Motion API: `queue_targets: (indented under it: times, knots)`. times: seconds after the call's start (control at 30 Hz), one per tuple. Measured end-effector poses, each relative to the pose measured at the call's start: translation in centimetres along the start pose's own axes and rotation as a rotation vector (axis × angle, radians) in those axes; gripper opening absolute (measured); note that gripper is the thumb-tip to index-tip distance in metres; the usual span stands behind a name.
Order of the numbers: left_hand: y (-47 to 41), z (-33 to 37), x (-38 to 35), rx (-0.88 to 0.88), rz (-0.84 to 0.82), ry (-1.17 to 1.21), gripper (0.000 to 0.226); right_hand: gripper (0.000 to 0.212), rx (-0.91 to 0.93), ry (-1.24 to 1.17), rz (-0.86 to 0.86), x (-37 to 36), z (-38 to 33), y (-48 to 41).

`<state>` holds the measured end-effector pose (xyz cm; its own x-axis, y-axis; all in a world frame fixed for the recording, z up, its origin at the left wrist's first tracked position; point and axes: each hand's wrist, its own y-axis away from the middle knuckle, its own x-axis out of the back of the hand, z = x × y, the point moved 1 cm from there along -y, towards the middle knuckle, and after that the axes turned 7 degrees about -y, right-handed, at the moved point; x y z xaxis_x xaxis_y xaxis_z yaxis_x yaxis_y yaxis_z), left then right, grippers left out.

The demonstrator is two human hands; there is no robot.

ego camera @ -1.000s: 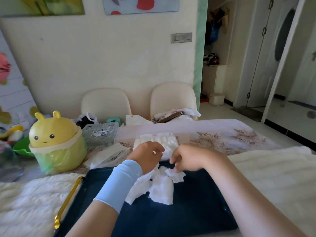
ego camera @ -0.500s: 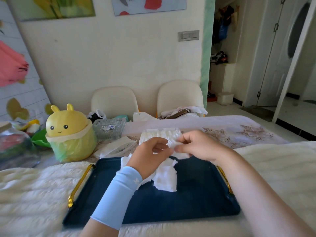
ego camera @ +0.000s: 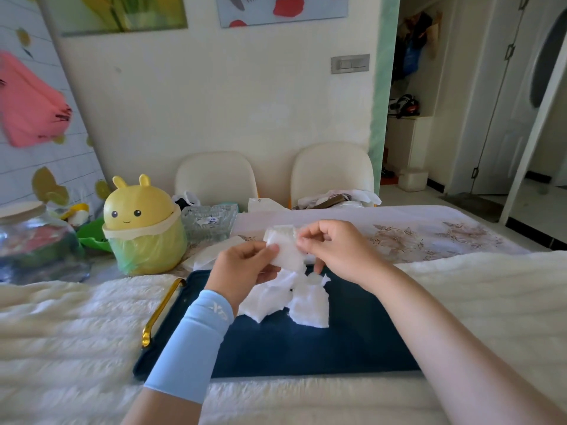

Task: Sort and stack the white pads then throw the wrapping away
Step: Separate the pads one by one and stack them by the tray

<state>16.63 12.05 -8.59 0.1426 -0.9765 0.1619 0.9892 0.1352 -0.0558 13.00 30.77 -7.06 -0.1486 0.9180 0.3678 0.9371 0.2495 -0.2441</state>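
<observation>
A white fleecy cover (ego camera: 61, 317) spread across the foreground; a yellow bin (ego camera: 144, 228) stood centre-left, likely there for rubbish. Mid-frame, above the navy tray (ego camera: 306, 348), the left hand (ego camera: 242, 268) pinched one white pad (ego camera: 287, 250) and the right hand (ego camera: 334, 250) pinched its other edge, seemingly straightening it for stacking. Loose pads (ego camera: 294, 299) lay heaped below.

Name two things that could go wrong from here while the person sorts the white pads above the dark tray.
1. The left hand and right hand both pinch one white pad midair; uneven pulling could tear or drop it.
2. The loose pads lie crumpled and overlapping on the navy tray; a passing wrist may sweep some onto the fluffy white cover, where they would be hard to spot.
</observation>
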Motion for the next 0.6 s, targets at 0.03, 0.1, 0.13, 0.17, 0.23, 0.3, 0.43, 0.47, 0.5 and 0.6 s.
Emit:
queue_targets:
  times: [0.03,0.1,0.13,0.17,0.23,0.3,0.43,0.47,0.5,0.6]
  knots:
    - [0.0,-0.2,0.4,0.0,0.043,0.022,0.013,0.006,0.008,0.114,-0.021,0.2,0.1,0.0]
    - [0.0,-0.4,0.9,0.008,0.102,0.088,0.011,0.009,-0.058,0.327,-0.137,0.4,0.4,0.1]
    - [0.0,-0.4,1.1,0.008,0.116,0.121,0.01,0.017,-0.108,0.437,-0.211,0.3,0.5,0.3]
    - [0.0,-0.5,1.1,0.009,0.117,0.146,0.01,0.027,-0.153,0.539,-0.281,0.0,0.6,0.5]
    - [0.2,-0.7,0.9,0.026,0.08,0.167,0.011,0.045,-0.203,0.649,-0.37,-0.8,0.7,0.9]
    - [0.2,-1.0,0.5,0.049,0.032,0.174,0.014,0.058,-0.212,0.662,-0.4,-1.0,0.6,1.0]
    - [0.1,-1.2,0.3,0.08,0.021,0.203,0.015,0.041,-0.155,0.592,-0.397,-0.4,0.6,0.9]
    - [0.1,-1.2,0.3,0.087,0.024,0.215,0.015,0.033,-0.14,0.563,-0.387,-0.2,0.7,0.8]
    - [0.1,-1.2,0.3,0.093,0.025,0.228,0.015,0.028,-0.129,0.527,-0.373,0.0,0.8,0.8]
    - [0.0,-1.2,0.3,0.104,0.038,0.242,0.014,0.025,-0.148,0.285,-0.34,0.6,0.7,0.7]
